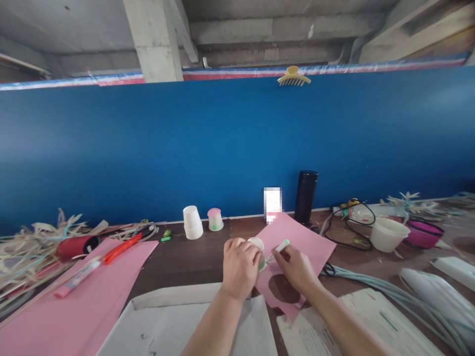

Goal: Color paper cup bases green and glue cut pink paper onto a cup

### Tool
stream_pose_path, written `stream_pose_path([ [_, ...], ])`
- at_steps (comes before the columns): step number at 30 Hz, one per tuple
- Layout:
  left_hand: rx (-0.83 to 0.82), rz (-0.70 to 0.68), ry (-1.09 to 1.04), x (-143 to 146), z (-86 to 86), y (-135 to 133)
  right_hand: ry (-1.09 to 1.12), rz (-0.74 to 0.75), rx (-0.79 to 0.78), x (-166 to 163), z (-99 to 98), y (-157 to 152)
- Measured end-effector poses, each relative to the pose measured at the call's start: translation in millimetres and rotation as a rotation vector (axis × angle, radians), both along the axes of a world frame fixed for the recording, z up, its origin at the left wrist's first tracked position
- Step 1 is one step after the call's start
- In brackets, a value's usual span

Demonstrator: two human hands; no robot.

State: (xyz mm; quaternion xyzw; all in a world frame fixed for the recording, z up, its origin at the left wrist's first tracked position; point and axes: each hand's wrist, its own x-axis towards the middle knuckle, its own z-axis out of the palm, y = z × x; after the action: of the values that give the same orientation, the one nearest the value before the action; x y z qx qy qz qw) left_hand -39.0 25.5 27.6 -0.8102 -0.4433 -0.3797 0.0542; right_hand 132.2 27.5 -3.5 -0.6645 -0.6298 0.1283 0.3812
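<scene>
My left hand (240, 264) is closed around a white paper cup (257, 243), with green colouring on the part of its side that shows. In my right hand (295, 266) is a green marker (281, 247), pinched near its middle, with its tip pointing down-left at the cup. Both hands are over a sheet of pink paper (313, 237), which has a round hole cut in it. Further left stands a small paper cup (215, 221) with a pink top and a green patch. Stacked white cups (192, 223) are upside down beside it. A green cap (166, 239) lies on the table.
A white box lid (148, 316) lies in front. To the left are pink paper, red scissors-like handles (122, 248), a pink marker (77, 277) and tangled strips. A black flask (306, 197), cables (401, 287), tubs (389, 233) and papers are at right. A blue partition (222, 138) rises behind.
</scene>
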Motion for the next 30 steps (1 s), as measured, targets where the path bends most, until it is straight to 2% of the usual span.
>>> stream_pose_path([
  [30,0.026,0.005,0.003,0.1,-0.9,0.4,-0.025,0.008,0.055,-6.2,-3.0,13.0],
])
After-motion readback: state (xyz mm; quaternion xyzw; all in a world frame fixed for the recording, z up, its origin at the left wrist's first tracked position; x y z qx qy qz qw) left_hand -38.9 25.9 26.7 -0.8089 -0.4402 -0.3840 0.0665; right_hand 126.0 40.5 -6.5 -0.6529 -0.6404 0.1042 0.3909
